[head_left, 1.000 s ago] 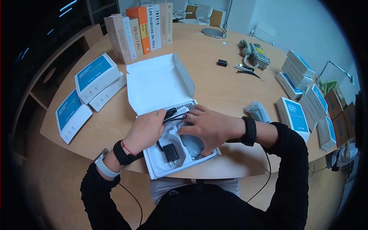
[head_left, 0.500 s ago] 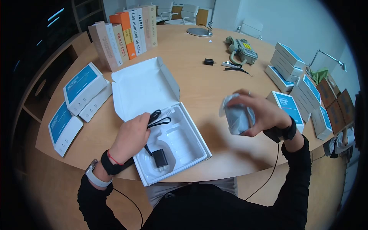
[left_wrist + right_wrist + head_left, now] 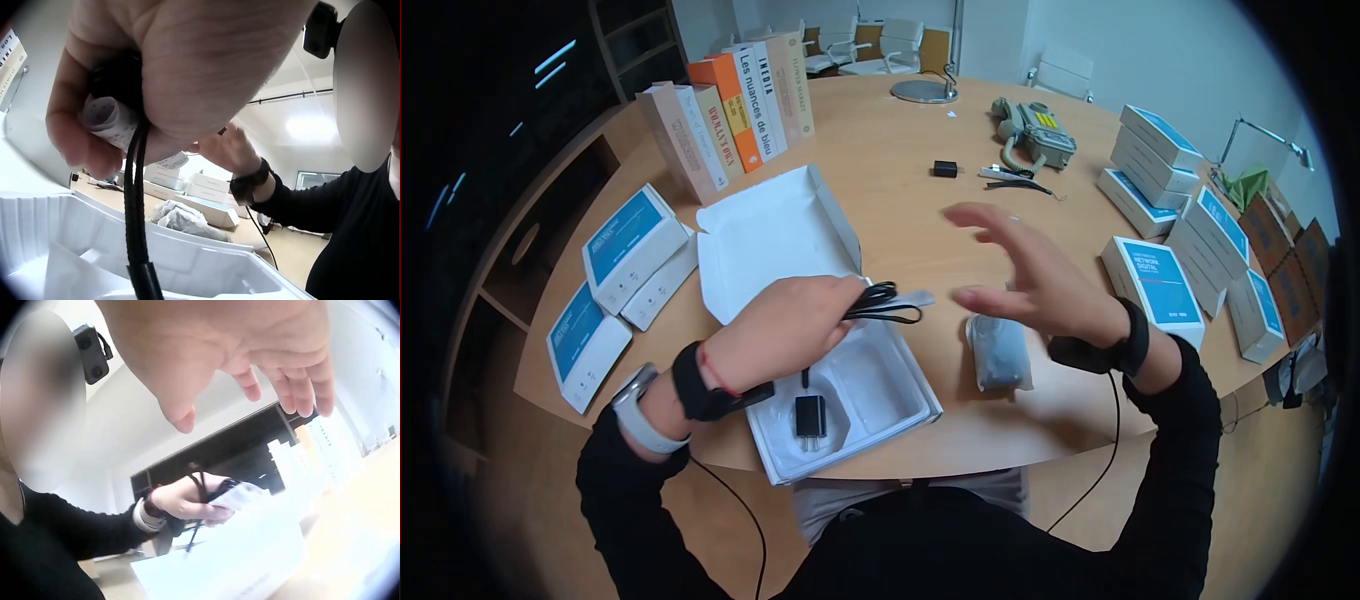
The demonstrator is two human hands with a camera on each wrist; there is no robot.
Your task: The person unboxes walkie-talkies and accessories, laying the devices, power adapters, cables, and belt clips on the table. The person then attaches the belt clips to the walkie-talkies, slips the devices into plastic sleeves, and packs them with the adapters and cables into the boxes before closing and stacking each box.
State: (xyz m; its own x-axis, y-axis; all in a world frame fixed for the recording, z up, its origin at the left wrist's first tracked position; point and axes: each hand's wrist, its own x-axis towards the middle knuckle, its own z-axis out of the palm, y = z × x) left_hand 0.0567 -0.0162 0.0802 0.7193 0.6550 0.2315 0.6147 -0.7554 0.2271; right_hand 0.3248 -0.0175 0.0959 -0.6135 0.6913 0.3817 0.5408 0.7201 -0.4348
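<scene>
The left hand (image 3: 795,325) grips a looped black cable (image 3: 885,303) with a small white rolled label (image 3: 111,119), above the open white box (image 3: 920,415). From the grip the cable runs down to a black plug adapter (image 3: 810,417) lying in the box's white tray (image 3: 878,385). To the right of the box, the right hand (image 3: 1045,280) is held in the air with fingers spread and nothing in it. Just below it, a plastic-wrapped grey item (image 3: 1000,353) lies on the table. In the right wrist view the right hand (image 3: 231,356) also shows extended fingers.
White-and-blue boxes lie at the left (image 3: 628,235) and stacked at the right (image 3: 1157,280). A row of books (image 3: 745,110) stands at the back left. Toward the back right are a telephone (image 3: 1037,133), a black adapter (image 3: 945,169), small cables (image 3: 1015,182) and a lamp base (image 3: 924,91).
The right hand has lifted the wrapped item out of the box, set it on the table to the right and let go. The left hand has raised the cable and moved right.
</scene>
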